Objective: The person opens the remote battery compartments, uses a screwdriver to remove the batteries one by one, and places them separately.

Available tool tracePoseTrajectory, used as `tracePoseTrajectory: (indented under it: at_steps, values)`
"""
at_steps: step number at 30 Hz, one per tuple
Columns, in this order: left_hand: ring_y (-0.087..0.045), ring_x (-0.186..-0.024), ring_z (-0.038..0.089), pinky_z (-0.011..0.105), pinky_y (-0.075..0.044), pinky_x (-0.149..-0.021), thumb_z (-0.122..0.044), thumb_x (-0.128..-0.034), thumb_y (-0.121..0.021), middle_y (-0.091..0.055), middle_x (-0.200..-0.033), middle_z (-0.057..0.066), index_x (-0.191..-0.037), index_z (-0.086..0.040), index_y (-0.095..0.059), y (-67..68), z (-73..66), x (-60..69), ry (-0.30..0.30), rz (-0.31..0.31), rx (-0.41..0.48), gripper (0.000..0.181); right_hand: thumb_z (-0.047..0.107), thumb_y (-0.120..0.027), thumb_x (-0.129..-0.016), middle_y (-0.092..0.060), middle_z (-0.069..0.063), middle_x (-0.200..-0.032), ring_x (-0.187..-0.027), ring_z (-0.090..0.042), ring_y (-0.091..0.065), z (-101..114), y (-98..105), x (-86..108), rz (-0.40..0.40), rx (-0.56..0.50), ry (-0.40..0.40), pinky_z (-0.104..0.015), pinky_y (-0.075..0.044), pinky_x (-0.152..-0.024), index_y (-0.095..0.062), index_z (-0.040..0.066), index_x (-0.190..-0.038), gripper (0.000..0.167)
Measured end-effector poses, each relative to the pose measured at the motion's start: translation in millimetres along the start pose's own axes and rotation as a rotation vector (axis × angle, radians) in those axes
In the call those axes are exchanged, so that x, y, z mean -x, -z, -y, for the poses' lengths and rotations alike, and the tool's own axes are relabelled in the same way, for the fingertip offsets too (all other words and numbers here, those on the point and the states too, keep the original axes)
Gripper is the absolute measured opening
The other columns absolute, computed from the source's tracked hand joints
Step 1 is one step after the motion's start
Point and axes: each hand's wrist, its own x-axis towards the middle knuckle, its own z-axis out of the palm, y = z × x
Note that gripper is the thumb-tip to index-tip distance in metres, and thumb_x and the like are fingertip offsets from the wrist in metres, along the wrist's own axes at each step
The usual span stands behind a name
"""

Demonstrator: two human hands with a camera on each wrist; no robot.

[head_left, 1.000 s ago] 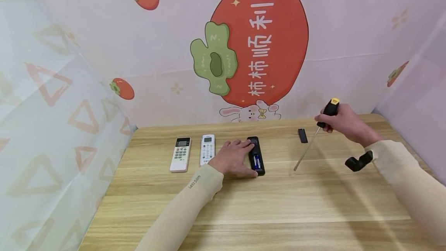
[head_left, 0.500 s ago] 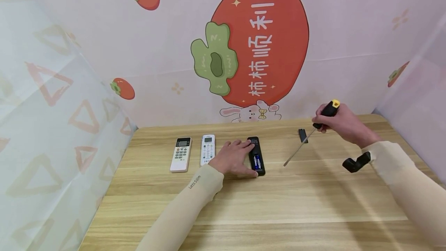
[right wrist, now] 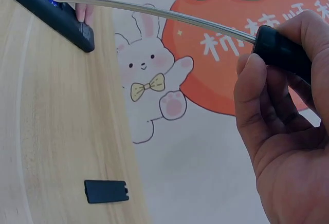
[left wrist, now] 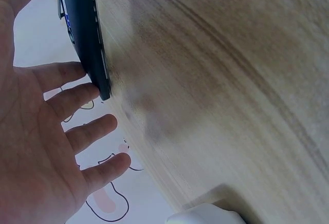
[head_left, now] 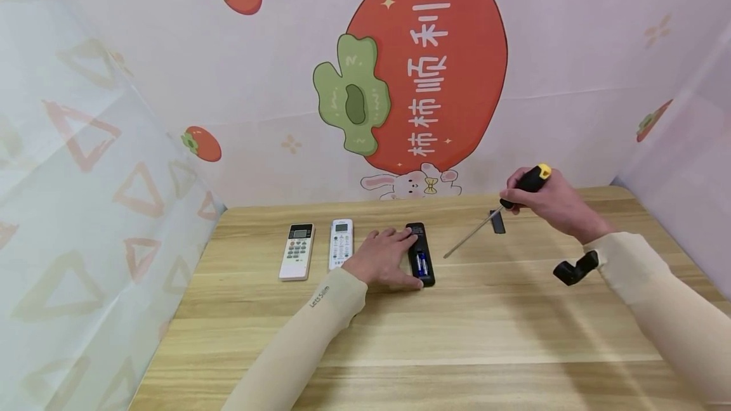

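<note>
My left hand, fingers apart, steadied the remote; my right hand, clamped on the screwdriver, likely needed gentle aim.

One white remote with a dark top lies toward the far left corner of the one table, a second white remote beside it, and one black remote nearer the middle of the far edge — three remotes in all. Two blue batteries sit in the black one. One black cover, one screwdriver. Two hands — one left hand, one right hand.
</note>
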Motion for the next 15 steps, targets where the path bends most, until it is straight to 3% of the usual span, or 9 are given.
tracePoseTrajectory:
  at_steps: [15]
  values:
    - [-0.031, -0.149, 0.028, 0.053, -0.026, -0.119, -0.075, -0.08, -0.066, -0.032, -0.164, 0.0, -0.159, -0.022, -0.038, 2.1, 0.1, 1.0, -0.001, 0.004, 0.001, 0.099, 0.014, -0.079, -0.091, -0.066, -0.007, -0.086, -0.074, -0.027, -0.067, 10, -21, -3.3, -0.002, 0.048, 0.037, -0.03, -0.056, -0.069, -0.065, 0.0, -0.095, 0.02]
